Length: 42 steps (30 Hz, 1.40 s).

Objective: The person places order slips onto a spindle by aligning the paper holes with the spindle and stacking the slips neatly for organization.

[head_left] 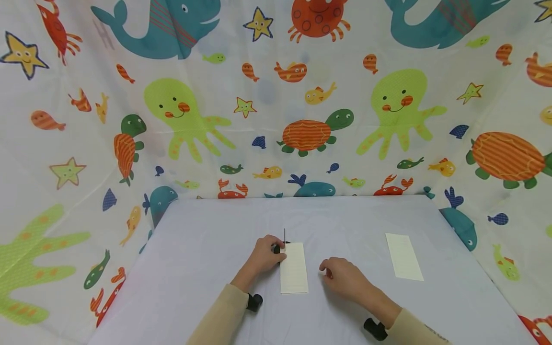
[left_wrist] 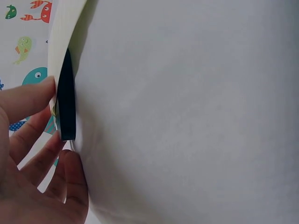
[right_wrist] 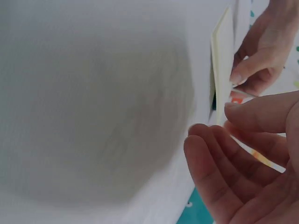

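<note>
Near the middle of the table, a stack of cream lined paper (head_left: 294, 270) bears a dark binder clip (left_wrist: 67, 105) at its upper left end. My left hand (head_left: 266, 253) pinches there, thumb on the paper and fingertips at the clip, whose thin wire handle (head_left: 284, 235) points up in the head view. The clip is largely hidden by the fingers and paper in the head view. To the right of the stack, my right hand (head_left: 346, 277) hovers with loosely bent fingers (right_wrist: 205, 172) and holds nothing.
A second cream paper piece (head_left: 404, 256) lies flat farther right on the white-covered table (head_left: 207, 225). Behind and at both sides hangs a curtain (head_left: 267, 167) printed with sea animals. Dark wrist cameras (head_left: 375, 329) sit at both sleeve cuffs.
</note>
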Motion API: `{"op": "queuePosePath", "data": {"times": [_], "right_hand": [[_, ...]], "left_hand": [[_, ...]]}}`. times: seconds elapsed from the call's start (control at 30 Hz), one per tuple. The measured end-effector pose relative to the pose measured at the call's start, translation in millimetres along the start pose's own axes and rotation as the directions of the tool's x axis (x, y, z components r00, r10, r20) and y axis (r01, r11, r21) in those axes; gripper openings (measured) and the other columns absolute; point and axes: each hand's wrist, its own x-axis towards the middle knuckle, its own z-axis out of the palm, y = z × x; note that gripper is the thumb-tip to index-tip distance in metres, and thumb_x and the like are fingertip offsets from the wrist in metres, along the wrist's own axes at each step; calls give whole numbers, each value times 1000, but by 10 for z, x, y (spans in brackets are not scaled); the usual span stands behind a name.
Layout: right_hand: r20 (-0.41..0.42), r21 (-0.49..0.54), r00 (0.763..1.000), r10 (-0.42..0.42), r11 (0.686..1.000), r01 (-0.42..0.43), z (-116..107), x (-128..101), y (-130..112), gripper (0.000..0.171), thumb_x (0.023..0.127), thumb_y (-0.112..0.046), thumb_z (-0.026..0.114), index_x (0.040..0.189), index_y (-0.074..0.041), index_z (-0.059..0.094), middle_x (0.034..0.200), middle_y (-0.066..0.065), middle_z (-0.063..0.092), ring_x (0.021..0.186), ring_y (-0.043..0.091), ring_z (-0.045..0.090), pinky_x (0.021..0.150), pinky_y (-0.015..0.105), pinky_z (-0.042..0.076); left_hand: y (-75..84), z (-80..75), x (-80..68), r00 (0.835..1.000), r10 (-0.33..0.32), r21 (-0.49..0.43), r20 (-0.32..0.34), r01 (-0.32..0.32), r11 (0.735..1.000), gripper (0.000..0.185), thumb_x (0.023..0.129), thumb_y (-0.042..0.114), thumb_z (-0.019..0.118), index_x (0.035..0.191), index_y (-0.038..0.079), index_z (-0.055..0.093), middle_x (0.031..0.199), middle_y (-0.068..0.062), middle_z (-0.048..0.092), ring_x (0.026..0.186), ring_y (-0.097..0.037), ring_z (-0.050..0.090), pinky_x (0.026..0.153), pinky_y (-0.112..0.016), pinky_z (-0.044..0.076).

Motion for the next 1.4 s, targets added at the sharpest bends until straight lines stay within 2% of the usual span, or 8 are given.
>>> {"op": "queuePosePath", "data": {"times": [0.2, 0.43, 0.73, 1.03, 1.23, 1.4], "right_hand": [[-20, -132, 998, -57, 990, 54, -91, -37, 117, 16, 85, -3, 76, 100, -8, 73, 85, -7, 61, 72, 11, 58, 62, 31, 50], [-23, -247, 994, -104, 964, 95, -213, -84, 286, 17, 86, -5, 77, 102, -6, 72, 94, 1, 65, 83, 19, 67, 65, 35, 55], [-5, -295, 999, -53, 954, 49, -355, -86, 499, 19, 87, -9, 77, 105, -5, 72, 98, 3, 65, 91, 23, 65, 70, 38, 56], [-9, -319, 997, -74, 946, 67, -453, -107, 708, 20, 89, -10, 75, 108, -3, 71, 101, 5, 66, 94, 26, 65, 75, 40, 56], [-54, -347, 992, -111, 934, 85, -520, -111, 826, 22, 86, -10, 78, 106, -2, 72, 101, 8, 67, 92, 27, 65, 76, 40, 57], [-53, -365, 994, -94, 929, 68, -552, -119, 911, 23, 86, -12, 79, 106, -2, 72, 102, 8, 67, 92, 27, 64, 78, 41, 57]], "left_hand": [[12, -2, -15, 1000, -8, 2, -5, 8, 1000, 18, 87, 14, 79, 101, 11, 70, 123, -13, 62, 120, -33, 52, 106, -55, 43], [30, -5, 14, 1000, -10, 14, 2, 10, 1000, 18, 86, 15, 80, 100, 12, 70, 123, -12, 62, 119, -33, 52, 105, -54, 43], [19, -8, 28, 1000, -8, 26, 4, 8, 1000, 18, 87, 15, 80, 100, 12, 69, 123, -13, 62, 119, -33, 53, 105, -54, 43], [-16, 21, 20, 1000, 3, 22, 0, -3, 1000, 17, 86, 14, 80, 99, 11, 69, 123, -13, 62, 118, -34, 53, 104, -54, 44], [-46, 35, 22, 999, 50, 21, -9, -50, 999, 15, 86, 13, 79, 98, 11, 69, 120, -12, 63, 121, -36, 54, 103, -54, 44], [-53, 33, 12, 999, 52, 25, -12, -52, 998, 15, 86, 13, 80, 97, 11, 69, 121, -13, 63, 120, -36, 53, 103, -54, 44]]}}
